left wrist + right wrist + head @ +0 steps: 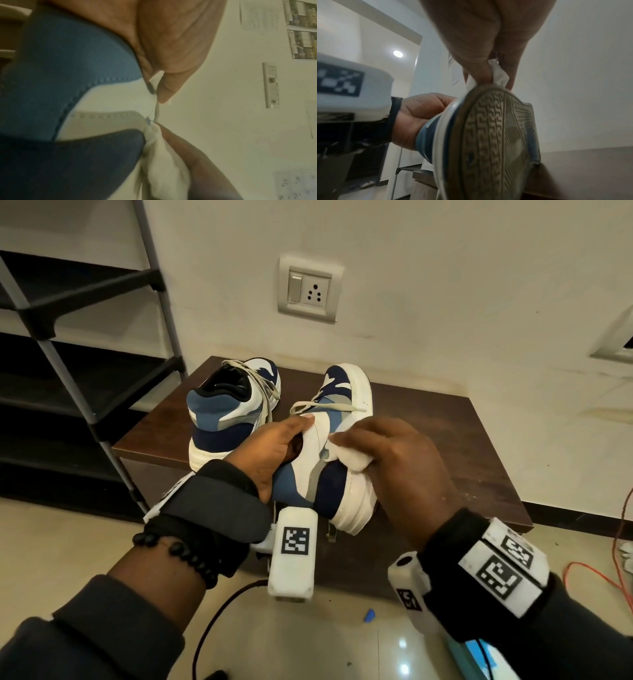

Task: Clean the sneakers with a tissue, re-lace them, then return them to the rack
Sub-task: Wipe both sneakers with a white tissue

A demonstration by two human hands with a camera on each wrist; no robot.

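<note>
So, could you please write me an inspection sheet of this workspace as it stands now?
Surface: dark wooden bench, by the wall.
Job's things: held sneaker tipped on its side; tissue against it; second sneaker upright, laces loose; rack, visible shelves bare.
Clutter: small blue scrap on the floor.
Grippers: left hand grips held sneaker; right hand presses tissue.
Cables: orange cable; dark cable.
Surroundings: wall socket.

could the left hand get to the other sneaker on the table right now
Probably not at once: the left hand grips the sneaker being wiped. The other sneaker stands right beside it, nothing between, so it looks reachable once freed.
</note>
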